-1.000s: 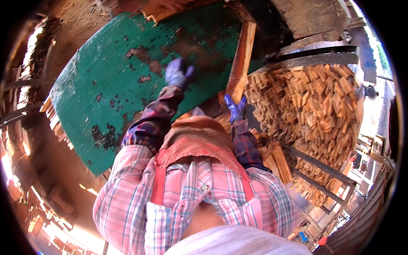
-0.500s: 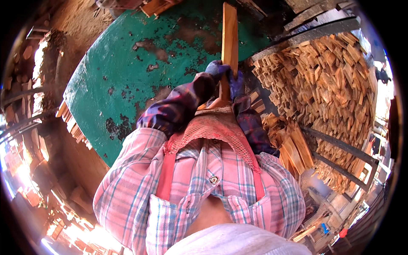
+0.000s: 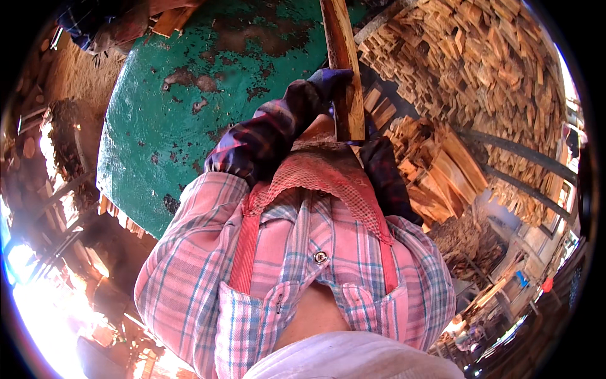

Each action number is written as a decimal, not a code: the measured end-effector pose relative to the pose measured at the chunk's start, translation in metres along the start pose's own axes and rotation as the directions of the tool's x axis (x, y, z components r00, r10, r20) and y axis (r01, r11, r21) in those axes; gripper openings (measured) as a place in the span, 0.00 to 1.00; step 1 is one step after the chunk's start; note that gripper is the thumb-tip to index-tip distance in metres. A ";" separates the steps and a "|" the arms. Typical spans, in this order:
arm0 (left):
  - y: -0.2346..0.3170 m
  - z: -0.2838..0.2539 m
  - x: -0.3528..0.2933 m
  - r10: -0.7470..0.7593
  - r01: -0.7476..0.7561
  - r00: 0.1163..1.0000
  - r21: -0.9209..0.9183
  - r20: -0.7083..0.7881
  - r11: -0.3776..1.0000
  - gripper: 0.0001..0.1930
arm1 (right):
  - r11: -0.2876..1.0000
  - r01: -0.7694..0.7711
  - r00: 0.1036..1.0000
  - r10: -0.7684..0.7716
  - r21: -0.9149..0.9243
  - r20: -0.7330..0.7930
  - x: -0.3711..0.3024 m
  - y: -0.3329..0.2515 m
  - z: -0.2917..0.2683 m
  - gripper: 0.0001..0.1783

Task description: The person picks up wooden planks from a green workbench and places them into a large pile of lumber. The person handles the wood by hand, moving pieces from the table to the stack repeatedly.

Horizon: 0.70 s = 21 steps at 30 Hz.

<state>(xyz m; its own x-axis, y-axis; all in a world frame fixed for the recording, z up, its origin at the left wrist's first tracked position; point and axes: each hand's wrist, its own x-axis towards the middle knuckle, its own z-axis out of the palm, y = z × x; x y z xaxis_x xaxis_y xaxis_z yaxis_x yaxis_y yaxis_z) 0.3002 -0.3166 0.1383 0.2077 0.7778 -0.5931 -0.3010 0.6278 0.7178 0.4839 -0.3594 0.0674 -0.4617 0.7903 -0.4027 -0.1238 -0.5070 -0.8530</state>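
A long wooden plank [image 3: 349, 104] with a dark brown face and a pale edge points away from me, its near end close to my apron. My left hand [image 3: 329, 83], in a blue-purple glove with a dark plaid sleeve, is closed on the plank's left side. Beside the plank's near end, mostly hidden by it, is my right hand [image 3: 371, 131]; only a bit of blue glove shows, and its fingers are out of sight. The far end of the plank runs out at the top of the view.
A worn green table [image 3: 145, 126] with dark patches lies ahead and left. Many stacked wood pieces [image 3: 467, 69] fill the far right, beside a metal bar [image 3: 524, 148]. Loose split slats [image 3: 451, 170] lie near my right arm. Another person's plaid sleeve [image 3: 85, 22] shows at top left.
The plank has come nearer to me and turned, now showing a darker face. My left hand has shifted along it; my right hand has moved lower and behind it. The view has swung right.
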 end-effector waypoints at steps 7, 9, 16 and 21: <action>-0.016 0.003 0.025 0.256 -0.416 0.901 0.531 0.350 0.738 0.13 | 0.937 -0.088 0.967 0.162 0.337 -0.197 -0.031 -0.040 -0.003 0.23; -0.007 0.029 0.021 -0.030 -0.054 0.965 0.308 0.261 0.950 0.12 | 0.946 -0.068 0.961 0.148 0.318 -0.233 -0.043 -0.039 -0.003 0.21; 0.012 0.040 -0.020 -0.069 0.104 0.801 -0.025 0.594 0.994 0.18 | 0.975 0.222 0.593 -0.113 0.027 -0.797 -0.125 -0.051 -0.010 0.21; -0.028 -0.027 0.004 -0.246 0.243 0.896 0.057 0.369 0.968 0.18 | 0.778 0.506 -0.003 -0.432 -0.373 -0.902 -0.168 -0.018 -0.067 0.15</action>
<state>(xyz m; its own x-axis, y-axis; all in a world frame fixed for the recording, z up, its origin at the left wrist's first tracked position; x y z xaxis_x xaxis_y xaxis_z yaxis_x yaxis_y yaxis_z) 0.2845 -0.3315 0.1061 0.6039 0.5533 -0.5737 -0.1881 0.7984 0.5720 0.6221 -0.4599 0.1276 0.8469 0.5271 0.0698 -0.0019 0.1342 -0.9910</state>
